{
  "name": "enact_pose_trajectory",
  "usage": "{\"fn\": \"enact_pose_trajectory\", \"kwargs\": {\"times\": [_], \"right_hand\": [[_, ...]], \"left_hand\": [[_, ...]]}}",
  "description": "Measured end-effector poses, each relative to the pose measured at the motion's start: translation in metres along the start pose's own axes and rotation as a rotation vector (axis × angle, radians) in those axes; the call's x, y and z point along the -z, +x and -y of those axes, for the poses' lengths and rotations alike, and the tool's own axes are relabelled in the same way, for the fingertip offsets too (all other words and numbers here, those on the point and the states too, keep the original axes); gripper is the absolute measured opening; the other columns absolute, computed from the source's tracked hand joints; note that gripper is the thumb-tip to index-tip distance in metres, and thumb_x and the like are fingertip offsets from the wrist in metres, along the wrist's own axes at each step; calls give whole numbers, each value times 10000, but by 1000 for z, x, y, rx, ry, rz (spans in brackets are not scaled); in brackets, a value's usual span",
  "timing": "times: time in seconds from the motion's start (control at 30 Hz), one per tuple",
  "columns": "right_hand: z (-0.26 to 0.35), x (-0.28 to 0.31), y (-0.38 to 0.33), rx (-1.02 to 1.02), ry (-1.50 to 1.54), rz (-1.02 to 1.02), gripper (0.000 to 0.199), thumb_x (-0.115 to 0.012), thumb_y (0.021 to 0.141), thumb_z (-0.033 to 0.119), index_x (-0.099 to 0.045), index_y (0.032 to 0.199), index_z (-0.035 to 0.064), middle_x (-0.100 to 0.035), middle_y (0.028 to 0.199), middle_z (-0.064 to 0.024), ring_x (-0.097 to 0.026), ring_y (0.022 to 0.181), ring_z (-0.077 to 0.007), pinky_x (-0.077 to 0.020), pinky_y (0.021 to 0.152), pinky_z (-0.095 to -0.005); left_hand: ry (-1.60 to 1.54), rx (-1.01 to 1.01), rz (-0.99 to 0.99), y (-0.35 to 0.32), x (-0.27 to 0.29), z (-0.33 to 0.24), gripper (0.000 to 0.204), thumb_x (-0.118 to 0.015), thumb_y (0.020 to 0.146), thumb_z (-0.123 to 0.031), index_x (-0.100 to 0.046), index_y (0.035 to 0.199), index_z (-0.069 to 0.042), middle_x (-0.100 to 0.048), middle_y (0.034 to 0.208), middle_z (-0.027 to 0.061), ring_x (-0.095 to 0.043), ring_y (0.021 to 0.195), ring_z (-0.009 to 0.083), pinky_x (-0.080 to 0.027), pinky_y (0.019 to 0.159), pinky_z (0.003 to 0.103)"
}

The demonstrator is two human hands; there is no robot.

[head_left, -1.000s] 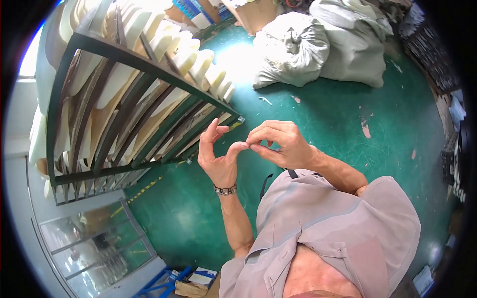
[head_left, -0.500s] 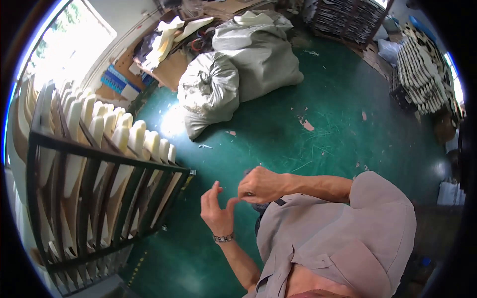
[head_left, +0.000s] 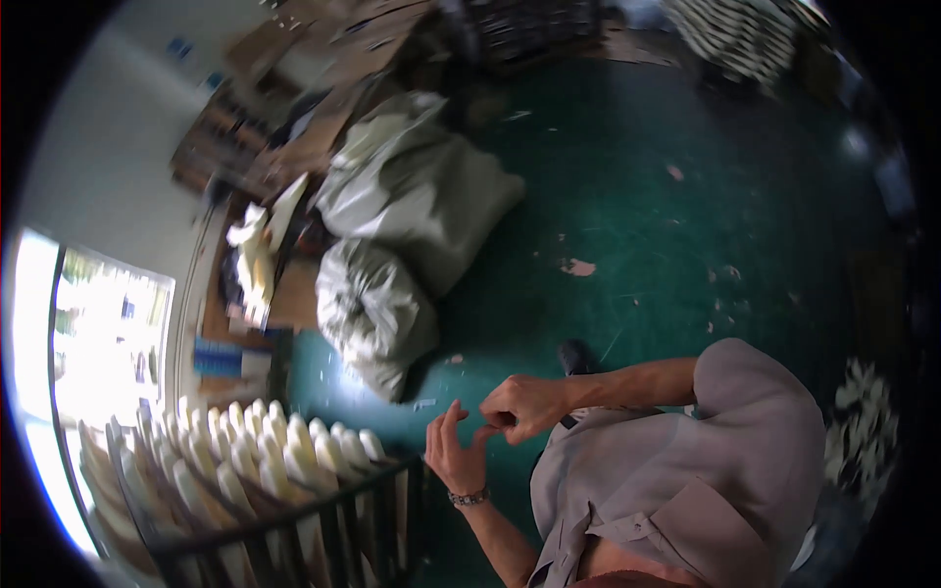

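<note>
My left hand (head_left: 456, 453), with a metal-banded watch (head_left: 470, 497) on its wrist, is raised with fingers apart and holds nothing that I can see. Its thumb reaches across to my right hand (head_left: 524, 407). That hand is closed, its fingers curled in at the tip of the left thumb; whatever they grip, if anything, is hidden. Both hands are in front of my body, above the green floor. Nearest to the left hand is a dark metal rack (head_left: 368, 485) packed with upright cream-coloured, rounded pieces (head_left: 240, 456).
Two stuffed pale sacks, a small tied one (head_left: 368, 309) and a large one (head_left: 421, 196), stand on the green floor (head_left: 647, 245) ahead. Beside them is a cluttered bench (head_left: 294, 162). Stacked cream pieces (head_left: 735, 34) stand far right. My dark shoe (head_left: 576, 356) shows past my right forearm.
The view has swung right and forward, so rack and sacks sit lower and further left. My hands stay together in much the same pose.
</note>
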State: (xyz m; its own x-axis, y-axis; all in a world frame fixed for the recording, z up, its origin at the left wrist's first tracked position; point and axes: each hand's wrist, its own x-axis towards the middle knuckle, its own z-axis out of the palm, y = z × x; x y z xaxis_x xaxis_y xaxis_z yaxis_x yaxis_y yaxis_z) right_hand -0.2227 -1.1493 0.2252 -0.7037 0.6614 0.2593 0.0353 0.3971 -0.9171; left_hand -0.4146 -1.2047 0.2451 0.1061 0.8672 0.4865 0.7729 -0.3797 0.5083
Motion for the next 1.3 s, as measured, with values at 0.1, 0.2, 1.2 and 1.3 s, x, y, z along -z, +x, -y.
{"fn": "enact_pose_trajectory", "kwargs": {"times": [0.1,0.2,1.2,1.3], "right_hand": [[-14,57,2,-49,222,-151,170,-695,717,84,-540,727,14,-582,641,-76,-528,559,-166,-417,527,-340],[-35,102,3,-69,270,-396,163,-687,751,100,-551,741,11,-577,644,-62,-510,565,-138,-410,526,-326],[-135,385,100,-622,-618,-977,185,-684,684,207,-588,670,49,-612,632,-166,-618,610,-400,-488,558,-486],[-131,445,148,-362,-529,-1104,172,-670,703,87,-503,671,65,-507,591,-81,-519,523,-247,-395,479,-385]], "left_hand": [[-152,-83,-20,65,-49,-2,621,-882,579,-83,-661,1157,-33,-678,893,87,-653,820,269,-529,739,381],[-245,-101,6,122,-93,-10,556,-832,602,-37,-677,1135,-15,-670,850,81,-641,792,256,-527,748,380],[-259,-870,532,516,-328,-22,508,-805,680,-238,-685,1145,-74,-648,887,103,-640,812,311,-515,715,423],[-426,-699,426,584,-332,-8,568,-846,642,-239,-681,1161,-75,-662,881,67,-642,800,277,-519,716,403]]}}
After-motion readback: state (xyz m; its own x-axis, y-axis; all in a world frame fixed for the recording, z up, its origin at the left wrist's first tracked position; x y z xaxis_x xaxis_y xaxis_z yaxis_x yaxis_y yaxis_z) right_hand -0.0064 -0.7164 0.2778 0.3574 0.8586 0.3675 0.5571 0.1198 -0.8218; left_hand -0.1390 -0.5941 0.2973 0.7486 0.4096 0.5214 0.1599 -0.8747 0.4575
